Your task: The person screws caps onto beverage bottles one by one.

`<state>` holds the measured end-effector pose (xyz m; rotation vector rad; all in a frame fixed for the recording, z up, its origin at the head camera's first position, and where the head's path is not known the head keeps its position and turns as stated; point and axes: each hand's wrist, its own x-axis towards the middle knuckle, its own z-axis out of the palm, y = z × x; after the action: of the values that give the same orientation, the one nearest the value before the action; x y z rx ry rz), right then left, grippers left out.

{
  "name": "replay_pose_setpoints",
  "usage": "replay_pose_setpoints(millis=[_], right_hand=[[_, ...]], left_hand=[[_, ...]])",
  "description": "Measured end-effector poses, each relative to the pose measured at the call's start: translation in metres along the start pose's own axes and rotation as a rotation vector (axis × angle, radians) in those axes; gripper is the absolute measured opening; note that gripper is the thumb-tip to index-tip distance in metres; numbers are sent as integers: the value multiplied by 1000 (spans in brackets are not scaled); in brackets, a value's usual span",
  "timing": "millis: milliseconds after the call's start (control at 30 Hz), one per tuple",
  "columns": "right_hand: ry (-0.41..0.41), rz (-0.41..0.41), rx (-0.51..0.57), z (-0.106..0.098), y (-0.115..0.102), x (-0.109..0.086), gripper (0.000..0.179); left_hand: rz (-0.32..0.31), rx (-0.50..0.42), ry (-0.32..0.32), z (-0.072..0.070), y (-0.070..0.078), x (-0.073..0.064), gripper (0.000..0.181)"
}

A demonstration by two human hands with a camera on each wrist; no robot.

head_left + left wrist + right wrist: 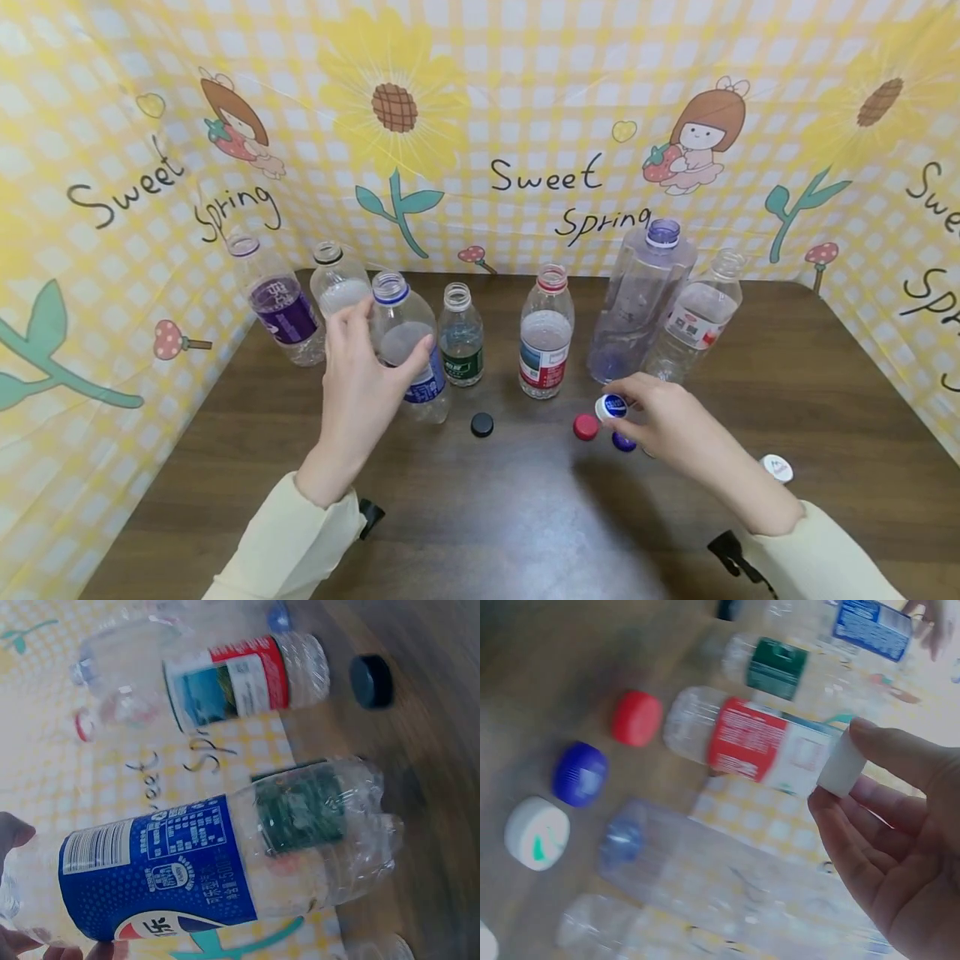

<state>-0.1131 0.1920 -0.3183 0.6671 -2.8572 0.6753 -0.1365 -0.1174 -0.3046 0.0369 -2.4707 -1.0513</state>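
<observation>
In the head view, the left hand (360, 387) spreads thumb and fingers wide around the shoulder of the blue-labelled bottle (426, 382), which stands uncapped on the table (480, 517). The right hand (663, 417) pinches the blue-topped white cap (611, 407), near the red cap (586, 427).

In the left wrist view, fingertips lie by the bottle's upper part — whether they grip, one cannot tell.

In the right wrist view, thumb and fingertips hold the cap side-on. The step seems to be cap-fitting — next probably calls for steadying the bottle and bringing the cap over its mouth.
</observation>
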Motion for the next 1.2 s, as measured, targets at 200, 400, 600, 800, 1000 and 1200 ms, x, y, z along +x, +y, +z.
replay_pose_setpoints(millis=[200, 400, 600, 800, 1000, 1200], right_hand=[[-16, 12, 0, -29, -16, 1, 28], [9, -42, -35, -51, -33, 8, 26], [63, -121, -68, -68, -48, 17, 27], [67, -167, -49, -80, -63, 24, 25], [72, -214, -19, -83, -69, 31, 28], [4, -260, -2, -86, -68, 38, 30]], left_hand=[[109, -21, -61, 4, 18, -13, 76], [201, -37, -120, 10, 38, -29, 74], [295, -65, -183, 22, 55, -45, 73], [274, -108, -298, 37, 64, -52, 72], [266, -138, -370, 49, 69, -54, 71], [290, -159, -391, 55, 70, -56, 69]])
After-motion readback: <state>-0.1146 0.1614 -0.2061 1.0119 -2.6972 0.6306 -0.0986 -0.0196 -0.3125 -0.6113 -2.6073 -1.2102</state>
